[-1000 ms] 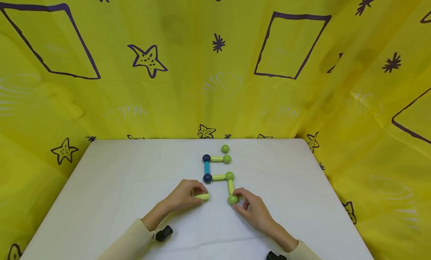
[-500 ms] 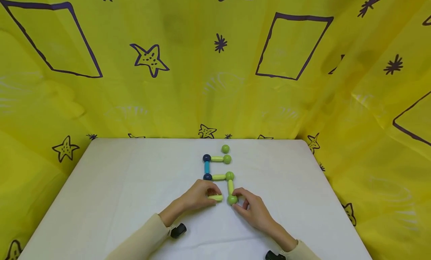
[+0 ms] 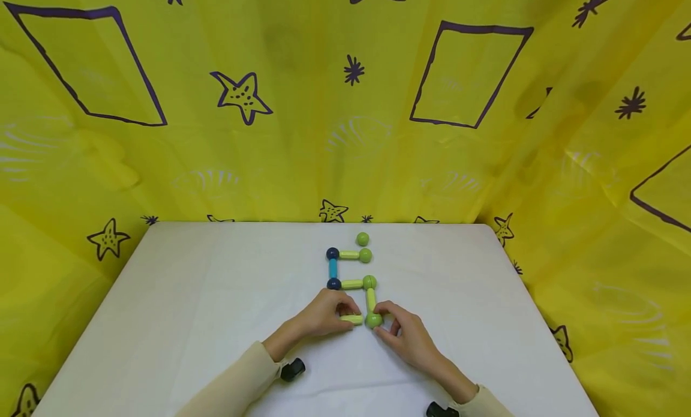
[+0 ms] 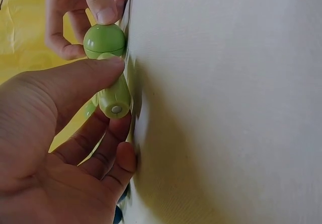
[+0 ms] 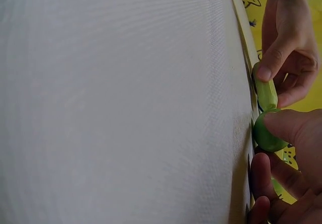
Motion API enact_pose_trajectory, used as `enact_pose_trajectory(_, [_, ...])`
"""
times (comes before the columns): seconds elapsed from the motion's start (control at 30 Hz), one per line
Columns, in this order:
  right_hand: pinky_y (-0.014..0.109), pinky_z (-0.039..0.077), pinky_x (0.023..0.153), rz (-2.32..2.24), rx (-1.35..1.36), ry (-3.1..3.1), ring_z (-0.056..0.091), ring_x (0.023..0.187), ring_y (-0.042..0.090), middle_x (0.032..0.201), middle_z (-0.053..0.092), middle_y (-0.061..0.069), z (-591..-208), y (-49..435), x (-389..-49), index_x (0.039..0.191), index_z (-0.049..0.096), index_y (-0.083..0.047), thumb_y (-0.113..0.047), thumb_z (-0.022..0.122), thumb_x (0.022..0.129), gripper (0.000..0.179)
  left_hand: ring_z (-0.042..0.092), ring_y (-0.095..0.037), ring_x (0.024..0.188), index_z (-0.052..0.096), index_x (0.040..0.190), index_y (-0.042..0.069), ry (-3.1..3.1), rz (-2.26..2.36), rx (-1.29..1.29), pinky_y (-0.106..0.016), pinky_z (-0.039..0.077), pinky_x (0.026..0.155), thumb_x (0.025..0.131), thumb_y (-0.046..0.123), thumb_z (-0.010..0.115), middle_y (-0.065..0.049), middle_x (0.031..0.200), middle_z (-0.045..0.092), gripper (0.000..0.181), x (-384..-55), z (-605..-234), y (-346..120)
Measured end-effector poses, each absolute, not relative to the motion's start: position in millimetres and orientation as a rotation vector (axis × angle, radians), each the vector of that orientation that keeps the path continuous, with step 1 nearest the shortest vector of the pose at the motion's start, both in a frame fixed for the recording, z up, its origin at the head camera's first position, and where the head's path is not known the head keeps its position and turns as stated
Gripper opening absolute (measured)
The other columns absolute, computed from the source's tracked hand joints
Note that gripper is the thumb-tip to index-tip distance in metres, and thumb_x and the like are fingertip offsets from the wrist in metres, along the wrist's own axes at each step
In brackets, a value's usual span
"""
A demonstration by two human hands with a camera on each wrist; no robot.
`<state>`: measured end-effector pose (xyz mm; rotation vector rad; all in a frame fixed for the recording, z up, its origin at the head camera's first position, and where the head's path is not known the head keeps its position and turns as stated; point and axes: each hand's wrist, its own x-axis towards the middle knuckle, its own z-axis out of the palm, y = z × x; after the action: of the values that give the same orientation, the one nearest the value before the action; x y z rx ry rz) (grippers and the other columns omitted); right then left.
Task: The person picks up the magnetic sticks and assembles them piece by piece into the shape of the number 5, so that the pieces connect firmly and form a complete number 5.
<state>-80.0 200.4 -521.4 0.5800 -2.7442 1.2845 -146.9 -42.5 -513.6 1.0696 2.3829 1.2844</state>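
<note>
Between thumb and fingers my left hand (image 3: 324,314) pinches a short light-green magnetic rod (image 3: 353,319), lying level close over the table. A round metal tip shows at the rod's near end (image 4: 116,109) in the left wrist view. My right hand (image 3: 407,340) grips a green ball (image 3: 373,320) at the lower end of a chain of rods and balls. In the right wrist view, the rod's far end (image 5: 268,97) is right at the ball (image 5: 267,133). From that ball a light-green rod (image 3: 370,298) runs up to another green ball (image 3: 369,282).
The chain continues through a light-green rod (image 3: 352,284), a dark blue ball (image 3: 333,283), a blue rod (image 3: 332,269), a second dark blue ball (image 3: 332,254) and a rod ending in a green ball (image 3: 365,255). A loose green ball (image 3: 363,239) lies behind. Yellow patterned cloth (image 3: 302,135) surrounds the white table (image 3: 216,273).
My left hand has moved right with the rod, bringing its end up to the green ball. My right hand has stayed in place, holding that ball.
</note>
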Motion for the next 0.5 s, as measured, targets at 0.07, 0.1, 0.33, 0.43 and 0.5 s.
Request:
enact_pose_trajectory(0.07, [0.022,0.042,0.051,1.281,0.578,-2.747,0.049,0.058,0.001,0.101,0.068,-0.002,-521.6,200.5,-79.9,0.119,0.065,-0.017,-0.005,0.081,0.087,0.037,0.063,-0.006,0.077,0.079,0.096,0.007,2.39,1.275,1.078,-0.021,0.052,0.072,0.081,-0.001,0.084,0.002,0.087,0.073,0.019,-146.7,-513.8,-41.9])
enact_pose_trajectory(0.1, [0.022,0.042,0.051,1.282,0.576,-2.748,0.049,0.058,0.001,0.103,0.069,-0.002,-521.7,200.5,-79.9,0.119,0.065,-0.017,-0.005,0.081,0.087,0.037,0.063,-0.006,0.077,0.078,0.096,0.007,2.395,1.269,1.085,-0.021,0.052,0.072,0.081,-0.001,0.084,0.002,0.087,0.073,0.019,-146.6,-514.0,-41.5])
enact_pose_trajectory(0.33, [0.021,0.041,0.051,1.276,0.573,-2.746,0.048,0.058,0.0,0.102,0.068,-0.003,-522.0,200.2,-79.5,0.119,0.065,-0.017,-0.005,0.081,0.087,0.038,0.062,-0.006,0.079,0.078,0.097,0.006,2.4,1.261,1.085,-0.021,0.052,0.074,0.082,-0.002,0.083,0.0,0.089,0.073,0.018,-145.0,-512.4,-39.7])
enact_pose_trajectory(0.43, [0.021,0.041,0.05,1.274,0.577,-2.736,0.048,0.057,0.0,0.098,0.067,-0.004,-522.1,199.8,-79.3,0.118,0.065,-0.017,-0.005,0.082,0.086,0.038,0.062,-0.006,0.079,0.078,0.097,0.005,2.396,1.268,1.094,-0.021,0.052,0.074,0.082,-0.002,0.083,0.0,0.089,0.074,0.018,-144.8,-511.8,-38.7])
enact_pose_trajectory(0.5, [0.021,0.041,0.05,1.274,0.585,-2.721,0.047,0.057,0.0,0.097,0.067,-0.004,-522.3,199.5,-79.1,0.118,0.065,-0.017,-0.005,0.082,0.086,0.038,0.063,-0.006,0.078,0.078,0.097,0.005,2.393,1.274,1.098,-0.021,0.052,0.073,0.082,-0.003,0.083,0.0,0.088,0.073,0.018,-144.7,-511.2,-38.2])
